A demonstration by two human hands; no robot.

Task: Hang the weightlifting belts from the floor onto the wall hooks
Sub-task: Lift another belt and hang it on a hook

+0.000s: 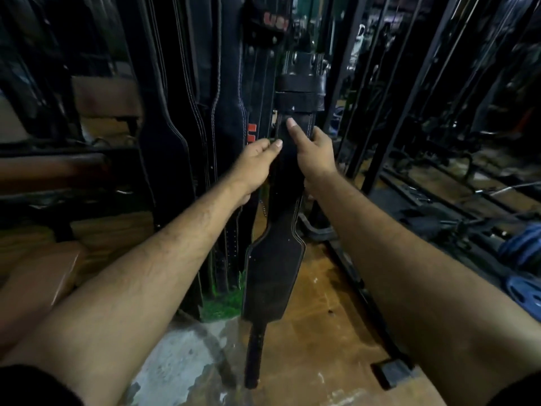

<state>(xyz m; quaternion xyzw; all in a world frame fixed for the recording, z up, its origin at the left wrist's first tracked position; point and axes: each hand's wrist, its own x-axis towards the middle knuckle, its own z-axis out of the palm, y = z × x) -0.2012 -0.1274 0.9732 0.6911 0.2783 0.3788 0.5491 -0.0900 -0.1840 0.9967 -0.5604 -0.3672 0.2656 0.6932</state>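
Black leather weightlifting belt hanging upright between both hands, buckle end above the fingertips near the unseen hook, tapered tail below the wrists, clear of the wooden floor. Left hand pinching the strap's left edge; right hand wrapped round the right edge, thumb pressed flat on its face. Probably stiff, fairly heavy, not slippery; best gripped on the narrow strap. Other hung belts just left of the left hand.

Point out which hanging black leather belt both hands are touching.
The rightmost black leather belt, with pale edge stitching. The left hand and right hand grip its narrow strap; the belts to its left hang untouched.
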